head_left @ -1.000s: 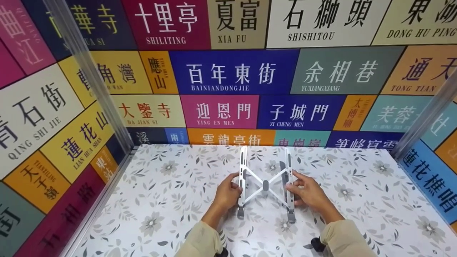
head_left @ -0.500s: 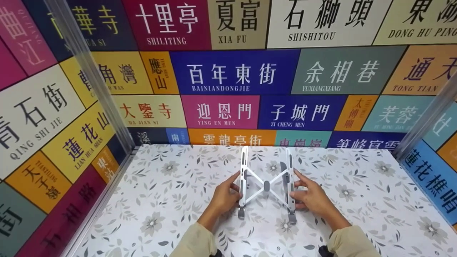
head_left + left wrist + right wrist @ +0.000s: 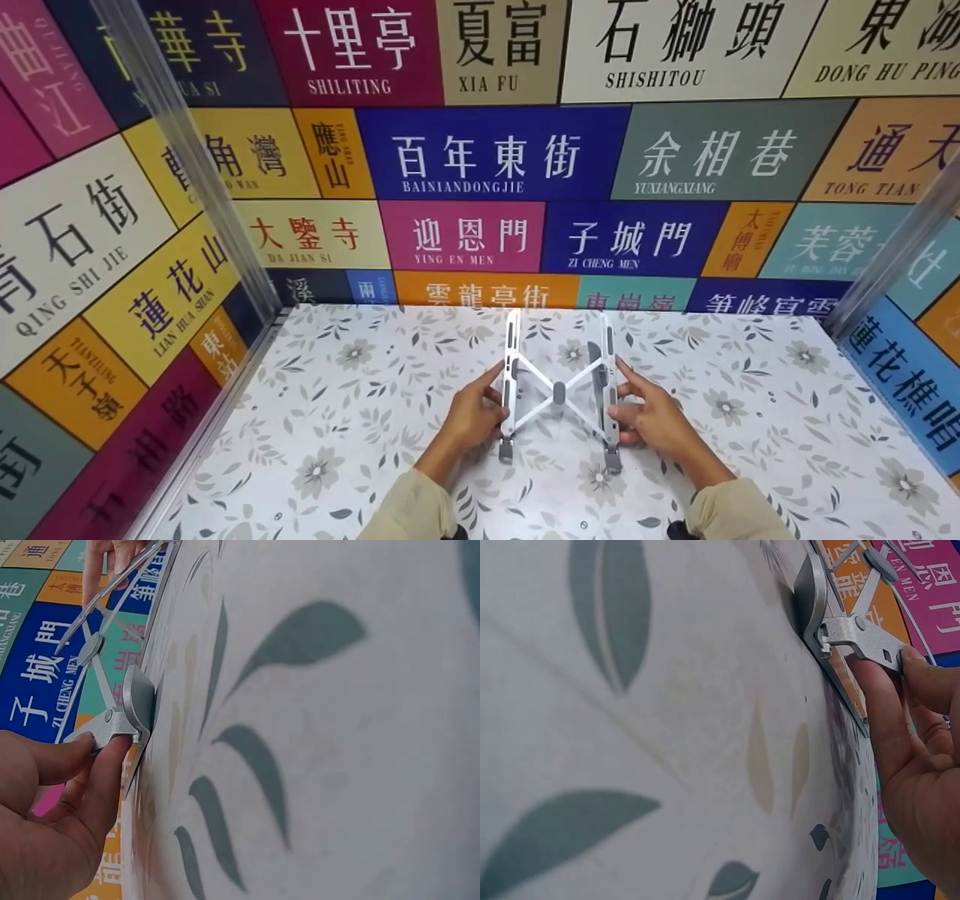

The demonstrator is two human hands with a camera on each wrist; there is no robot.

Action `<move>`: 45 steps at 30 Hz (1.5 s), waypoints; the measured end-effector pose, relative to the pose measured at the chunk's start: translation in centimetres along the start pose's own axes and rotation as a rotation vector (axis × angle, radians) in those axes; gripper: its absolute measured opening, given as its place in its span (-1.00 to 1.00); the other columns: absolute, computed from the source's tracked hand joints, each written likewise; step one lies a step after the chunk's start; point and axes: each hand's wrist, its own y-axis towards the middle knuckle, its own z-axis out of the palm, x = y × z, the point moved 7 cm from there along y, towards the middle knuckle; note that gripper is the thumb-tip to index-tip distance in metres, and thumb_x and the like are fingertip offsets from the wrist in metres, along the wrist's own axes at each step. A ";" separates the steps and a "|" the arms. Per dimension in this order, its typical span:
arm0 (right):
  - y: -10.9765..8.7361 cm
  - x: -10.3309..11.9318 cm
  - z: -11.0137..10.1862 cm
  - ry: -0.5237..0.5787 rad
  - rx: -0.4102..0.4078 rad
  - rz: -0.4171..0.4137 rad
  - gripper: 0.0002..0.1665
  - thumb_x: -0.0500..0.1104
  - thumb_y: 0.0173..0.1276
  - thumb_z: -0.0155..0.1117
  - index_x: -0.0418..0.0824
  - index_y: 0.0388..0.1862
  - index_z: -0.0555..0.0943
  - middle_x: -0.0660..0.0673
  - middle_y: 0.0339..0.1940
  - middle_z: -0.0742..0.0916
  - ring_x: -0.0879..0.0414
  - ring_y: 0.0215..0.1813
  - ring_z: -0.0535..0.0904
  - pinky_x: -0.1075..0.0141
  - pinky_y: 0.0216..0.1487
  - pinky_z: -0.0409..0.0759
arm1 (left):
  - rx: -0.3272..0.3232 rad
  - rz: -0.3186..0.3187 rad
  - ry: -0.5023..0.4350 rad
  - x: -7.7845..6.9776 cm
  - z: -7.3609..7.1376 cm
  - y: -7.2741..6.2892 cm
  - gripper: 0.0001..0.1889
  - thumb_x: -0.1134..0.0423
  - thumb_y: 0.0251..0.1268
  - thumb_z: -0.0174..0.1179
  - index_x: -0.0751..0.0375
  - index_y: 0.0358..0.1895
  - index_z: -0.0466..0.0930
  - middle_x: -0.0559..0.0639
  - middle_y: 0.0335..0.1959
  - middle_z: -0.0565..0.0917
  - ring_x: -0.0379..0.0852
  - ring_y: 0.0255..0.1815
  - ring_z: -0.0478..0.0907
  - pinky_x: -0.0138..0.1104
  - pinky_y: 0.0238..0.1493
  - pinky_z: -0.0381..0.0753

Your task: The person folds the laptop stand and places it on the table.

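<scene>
A silver folding laptop stand (image 3: 559, 392) stands unfolded on the table, its two side rails joined by crossed bars with a grey hub. On its left rail, my left hand (image 3: 474, 411) pinches the metal between thumb and fingers. My right hand (image 3: 654, 414) does the same on the right rail. Seen from the left wrist, thumb and index finger of the left hand (image 3: 60, 817) hold the rail just behind its grey front lip (image 3: 139, 701). The right wrist view has the right hand (image 3: 922, 765) gripping near the matching lip (image 3: 810, 600). Some fingertips are hidden behind the rails.
The table (image 3: 360, 420) wears a white cover with grey leaves and flowers. Colourful panels (image 3: 491, 154) with Chinese lettering enclose the back and sides. Clear strips (image 3: 202, 165) run up both corners.
Both forearms have spread slightly outward. My right thumb has moved a little lower along the right rail. The stand stays almost in place.
</scene>
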 end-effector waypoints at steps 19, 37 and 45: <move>0.0 -0.2 0.6 0.024 0.060 -0.016 0.07 -0.27 0.40 0.37 0.28 0.67 0.02 -0.20 -0.09 0.44 0.16 -0.35 0.53 0.29 -0.44 0.68 | 0.034 0.035 0.034 -0.3 0.1 0.0 -0.11 0.58 0.20 0.26 -0.10 0.58 0.24 0.13 -0.20 0.64 -0.23 -0.62 0.46 -0.38 -0.61 0.60; 0.1 0.0 1.3 0.036 0.054 0.022 0.08 -0.27 0.41 0.35 0.36 0.66 0.00 -0.20 -0.06 0.45 0.14 -0.32 0.53 0.27 -0.44 0.67 | 0.037 0.015 0.027 -0.4 0.9 0.1 -0.10 0.57 0.22 0.28 -0.15 0.59 0.22 0.12 -0.16 0.62 -0.24 -0.66 0.43 -0.40 -0.63 0.57; 0.2 0.0 1.8 0.047 0.066 0.031 0.08 -0.28 0.43 0.33 0.34 0.66 -0.03 -0.19 -0.06 0.44 0.14 -0.34 0.53 0.23 -0.40 0.71 | 0.037 -0.022 0.052 -0.5 1.1 0.2 -0.10 0.56 0.22 0.29 -0.18 0.58 0.23 0.07 -0.14 0.63 -0.25 -0.59 0.40 -0.42 -0.61 0.56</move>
